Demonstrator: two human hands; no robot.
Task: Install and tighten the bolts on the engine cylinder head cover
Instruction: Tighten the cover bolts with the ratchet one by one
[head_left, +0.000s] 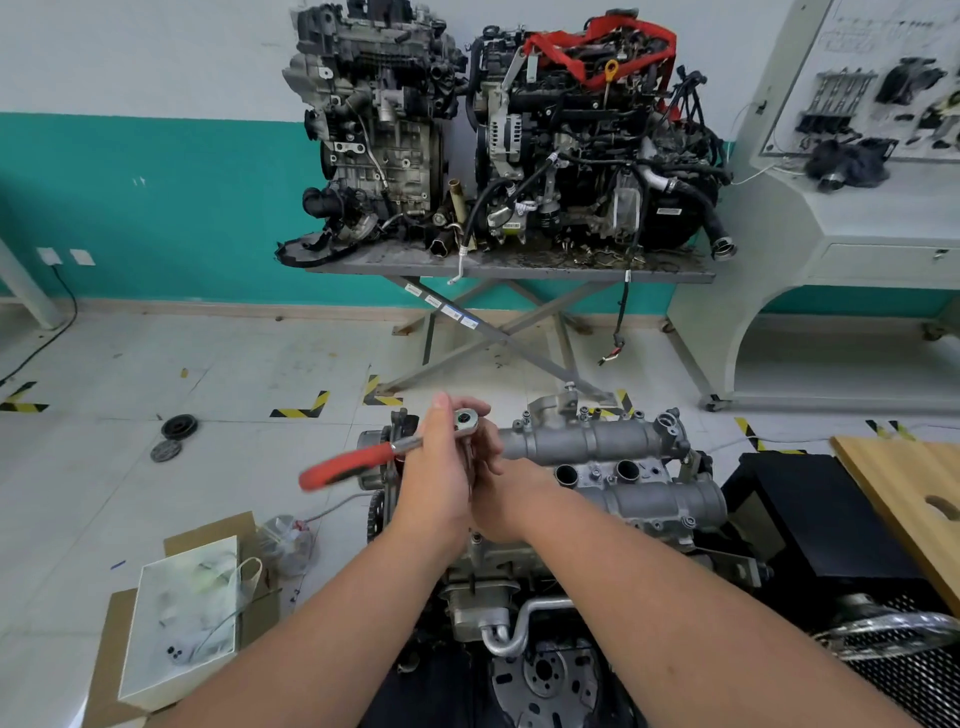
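The grey aluminium cylinder head cover (597, 441) tops the engine (519, 597) in front of me, with two round plug holes showing. Over its left end stands a ratchet wrench (363, 460) with a red handle and chrome head, its handle pointing left. My left hand (436, 467) grips the ratchet just below its head, thumb up beside it. My right hand (498, 483) sits close behind, fingers curled round the extension shaft under the head. The socket and the bolt are hidden by my hands.
A white box (182, 618) on cardboard with small parts lies on the floor at left, next to a plastic bag (285, 540). Two engines (498, 130) stand on a metal stand behind. A wooden board (909, 493) and black crate (810, 514) sit at right.
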